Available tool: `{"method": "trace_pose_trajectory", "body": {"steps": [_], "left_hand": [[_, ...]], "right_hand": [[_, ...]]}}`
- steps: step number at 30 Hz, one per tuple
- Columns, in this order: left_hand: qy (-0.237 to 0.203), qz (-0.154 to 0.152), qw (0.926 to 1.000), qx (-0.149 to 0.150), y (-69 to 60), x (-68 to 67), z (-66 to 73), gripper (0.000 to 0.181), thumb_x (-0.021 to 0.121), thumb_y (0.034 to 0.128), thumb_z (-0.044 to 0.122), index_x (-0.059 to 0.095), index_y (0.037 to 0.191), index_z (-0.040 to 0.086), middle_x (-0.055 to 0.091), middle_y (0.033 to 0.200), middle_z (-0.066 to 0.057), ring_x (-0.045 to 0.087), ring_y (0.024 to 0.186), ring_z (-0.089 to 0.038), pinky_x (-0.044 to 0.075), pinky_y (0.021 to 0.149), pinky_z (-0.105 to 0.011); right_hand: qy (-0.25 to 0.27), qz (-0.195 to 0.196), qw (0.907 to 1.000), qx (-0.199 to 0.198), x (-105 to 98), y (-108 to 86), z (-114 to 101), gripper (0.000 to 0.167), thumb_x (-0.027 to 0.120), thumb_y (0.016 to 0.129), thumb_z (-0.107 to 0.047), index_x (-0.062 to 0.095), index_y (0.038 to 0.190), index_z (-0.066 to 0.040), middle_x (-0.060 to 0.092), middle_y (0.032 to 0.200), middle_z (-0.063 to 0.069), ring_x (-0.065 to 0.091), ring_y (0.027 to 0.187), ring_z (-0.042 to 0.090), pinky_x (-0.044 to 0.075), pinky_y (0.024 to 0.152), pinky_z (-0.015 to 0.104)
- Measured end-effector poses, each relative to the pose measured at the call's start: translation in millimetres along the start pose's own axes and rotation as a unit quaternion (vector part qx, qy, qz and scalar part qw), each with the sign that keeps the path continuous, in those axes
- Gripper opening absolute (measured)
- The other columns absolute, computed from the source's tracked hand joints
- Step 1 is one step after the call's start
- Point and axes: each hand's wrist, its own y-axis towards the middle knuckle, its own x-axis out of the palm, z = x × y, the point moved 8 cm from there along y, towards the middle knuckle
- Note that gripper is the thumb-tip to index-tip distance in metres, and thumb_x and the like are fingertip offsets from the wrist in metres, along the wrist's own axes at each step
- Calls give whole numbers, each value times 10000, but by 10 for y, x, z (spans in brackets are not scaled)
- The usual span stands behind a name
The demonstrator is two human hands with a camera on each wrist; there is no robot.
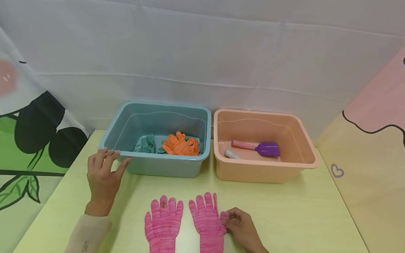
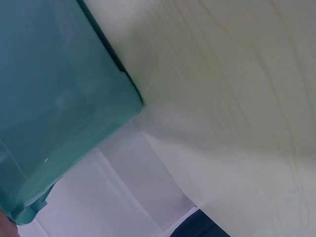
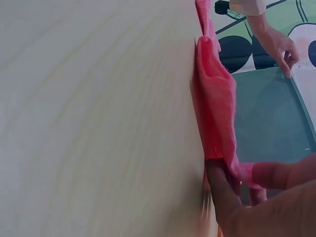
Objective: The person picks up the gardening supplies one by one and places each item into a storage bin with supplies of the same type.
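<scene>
Two pink striped gloves lie side by side on the table. My right hand [image 1: 243,228] pinches the thumb side of the right pink glove [image 1: 209,226]; in the right wrist view, that glove's edge [image 3: 217,98] is lifted between thumb and fingers. The left pink glove [image 1: 164,226] lies flat, with a brown spot on one finger. My left hand [image 1: 104,175] grips the front left corner of the blue bin [image 1: 165,166], its fingers bent over the rim. Inside the bin lie an orange glove [image 1: 180,144] and green gloves [image 1: 146,143].
Right of the blue bin stands a peach bin [image 1: 255,171]. It contains a purple scoop [image 1: 268,149] with a pink handle and a small white cylindrical object [image 1: 232,154]. A white cloth [image 1: 205,51] hangs behind both bins; printed cloths hang at the sides.
</scene>
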Motion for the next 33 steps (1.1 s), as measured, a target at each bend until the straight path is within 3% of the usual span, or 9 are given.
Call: {"method": "trace_pose_trajectory", "body": {"steps": [6,13,19,26,33], "left_hand": [[22,-3,10000,-15,-4,-7,2,663,664,982,577,744,1046,-79,694,1014,-269,623,1035,-517,413,1200,-327],[-39,28,10000,6,-14,-1,-2,620,710,970,532,742,1038,-84,691,1004,-274,624,1035,-523,440,1191,-390],[-44,55,10000,11,-12,-2,-9,630,701,970,543,743,1034,-82,690,1006,-271,622,1027,-521,426,1200,-364],[-30,-45,10000,-27,-21,5,-15,606,718,970,514,742,1061,-84,694,1031,-276,621,1054,-524,411,1206,-341],[-61,27,10000,46,-30,9,-16,581,732,967,488,741,1054,-87,690,1023,-283,619,1039,-533,447,1187,-427]], "right_hand": [[326,-235,9992,62,37,16,53,359,706,927,77,549,1245,132,736,1048,146,736,893,219,628,747,296],[395,-283,9988,51,45,-1,38,379,764,881,95,591,1214,142,763,1057,188,774,924,230,629,765,279],[564,-295,9980,28,-4,-39,-137,391,737,870,131,602,1236,150,760,1074,193,762,894,213,631,763,286],[360,-308,9987,-209,-77,-63,-360,356,708,880,143,620,1225,139,753,1083,169,739,853,180,643,763,323],[89,-246,9987,-448,-149,-92,-576,341,719,889,118,629,1217,132,748,1084,167,735,879,166,636,784,303]]}}
